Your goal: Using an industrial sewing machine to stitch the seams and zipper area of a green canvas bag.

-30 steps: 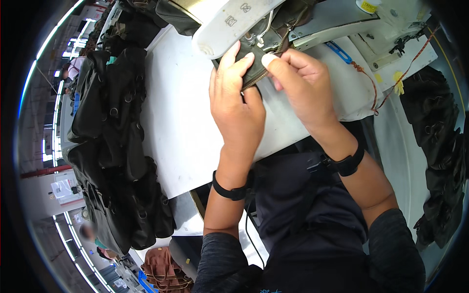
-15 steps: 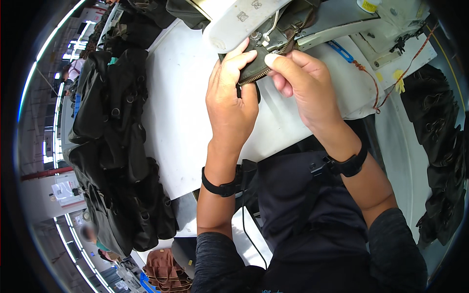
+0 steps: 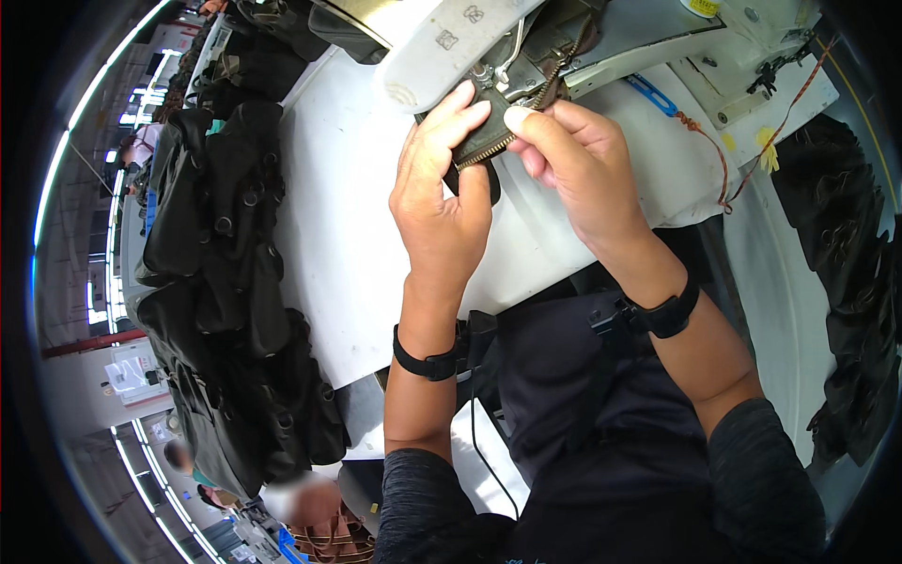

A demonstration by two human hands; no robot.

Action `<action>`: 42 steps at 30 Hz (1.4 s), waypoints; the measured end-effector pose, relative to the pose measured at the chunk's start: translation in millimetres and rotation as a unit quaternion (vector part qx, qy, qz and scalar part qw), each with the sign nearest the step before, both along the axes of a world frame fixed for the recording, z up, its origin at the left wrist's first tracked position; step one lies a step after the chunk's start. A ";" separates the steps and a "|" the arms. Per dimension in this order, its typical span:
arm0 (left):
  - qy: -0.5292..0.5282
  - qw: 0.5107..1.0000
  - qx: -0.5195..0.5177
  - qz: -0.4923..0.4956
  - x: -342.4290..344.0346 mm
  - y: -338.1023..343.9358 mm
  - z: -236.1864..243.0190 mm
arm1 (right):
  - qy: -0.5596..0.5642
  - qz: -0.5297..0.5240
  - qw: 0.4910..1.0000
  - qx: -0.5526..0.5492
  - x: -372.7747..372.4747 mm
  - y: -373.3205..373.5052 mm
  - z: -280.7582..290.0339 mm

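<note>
A dark green-grey fabric piece [image 3: 486,124] with a brass-toothed zipper [image 3: 485,153] along its near edge lies at the presser foot [image 3: 504,73] of a white sewing machine [image 3: 451,49]. My left hand [image 3: 440,193] is closed on its left side, fingers on top close to the machine head and thumb at the near edge. My right hand [image 3: 590,164] pinches the piece's right edge near the zipper, thumb on top and the other fingers curled. More zipper [image 3: 564,66] curves up behind the right fingers. The needle point cannot be made out.
Dark bags [image 3: 221,244] with metal rings are heaped left of the white table [image 3: 329,216]. More dark pieces [image 3: 836,263] hang at the right. A blue tool [image 3: 652,95] on an orange cord lies right of the machine. A brown bag [image 3: 343,540] sits at lower left.
The whole view has shifted a little. Both hands keep nearly the same hold on the fabric piece, with hardly any movement against the machine.
</note>
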State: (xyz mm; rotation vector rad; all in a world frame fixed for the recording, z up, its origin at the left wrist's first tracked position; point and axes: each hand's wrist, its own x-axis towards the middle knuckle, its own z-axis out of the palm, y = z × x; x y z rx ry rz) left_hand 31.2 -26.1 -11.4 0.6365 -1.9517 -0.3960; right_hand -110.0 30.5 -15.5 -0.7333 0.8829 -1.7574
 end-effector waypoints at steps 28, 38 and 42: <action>0.016 1.000 0.026 0.006 0.9 -1.5 1.7 | 0.090 -0.013 0.995 0.049 -5.2 0.7 18.1; 0.021 1.000 0.010 0.013 2.1 -11.0 -3.2 | 0.136 0.035 0.986 0.085 -12.8 -1.1 31.8; 0.035 0.999 0.030 0.013 0.6 -10.8 -2.7 | 0.142 0.052 0.984 0.094 -17.7 -1.5 33.7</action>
